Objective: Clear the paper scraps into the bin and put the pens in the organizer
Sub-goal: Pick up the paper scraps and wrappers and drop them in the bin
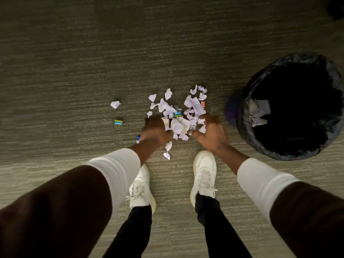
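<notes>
A heap of torn white paper scraps [178, 112] lies on the grey carpet in front of my feet. My left hand [154, 130] presses against the heap's left side with scraps under its fingers. My right hand [210, 133] cups the right side, fingers curled into the paper. Both hands are blurred. A lone scrap [115, 104] lies apart to the left, and two more [168, 150] lie near my left shoe. The bin [290, 108] with a black liner stands at the right, with several white scraps [257, 112] inside it. No pens or organizer are in view.
A small blue and yellow wrapper [118, 122] lies left of the heap, another [177, 114] sits in it, and a red one [203, 103] at its right edge. My white shoes [203, 175] stand just behind the heap. Carpet stretches away beyond.
</notes>
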A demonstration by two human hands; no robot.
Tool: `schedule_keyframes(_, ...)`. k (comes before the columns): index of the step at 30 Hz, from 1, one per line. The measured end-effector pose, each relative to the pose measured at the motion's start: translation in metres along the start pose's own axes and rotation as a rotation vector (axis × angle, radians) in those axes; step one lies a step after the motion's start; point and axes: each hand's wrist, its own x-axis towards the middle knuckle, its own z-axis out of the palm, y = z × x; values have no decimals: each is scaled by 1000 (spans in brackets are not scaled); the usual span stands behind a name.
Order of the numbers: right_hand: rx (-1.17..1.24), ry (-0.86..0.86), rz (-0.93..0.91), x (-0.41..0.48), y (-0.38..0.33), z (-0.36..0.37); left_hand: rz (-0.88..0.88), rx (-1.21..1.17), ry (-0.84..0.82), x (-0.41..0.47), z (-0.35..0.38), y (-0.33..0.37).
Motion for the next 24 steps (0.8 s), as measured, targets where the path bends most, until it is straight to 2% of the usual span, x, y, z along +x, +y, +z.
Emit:
schedule_keyframes(3, -137, -106, 75, 33, 14, 36, -67, -23, 23, 32, 25, -18)
schedule_keyframes(6, -118, -147, 109, 67, 24, 65, -109, -115, 75, 63, 53, -27)
schedule_keyframes(9, -83, -101, 31, 91, 26, 92, -103, -208, 64, 88, 80, -31)
schedule_keyframes(12, -110, -78, -23, 105, 19, 114, -83, -204, 36, 101, 104, -28)
schedule_keyframes(15, -193, -67, -57, 108, 12, 129, -103, -133, 135, 104, 120, -24)
schedule_keyframes(18, -328, -37, -84, 102, 11, 141, -29, -32, 208, 108, 124, -30)
schedule_keyframes(21, -379, -34, -97, 98, 10, 148, 81, -100, 258, 111, 119, -40)
schedule_keyframes(24, -335, -29, -104, 97, 10, 149, 118, -161, 282, 107, 109, -45)
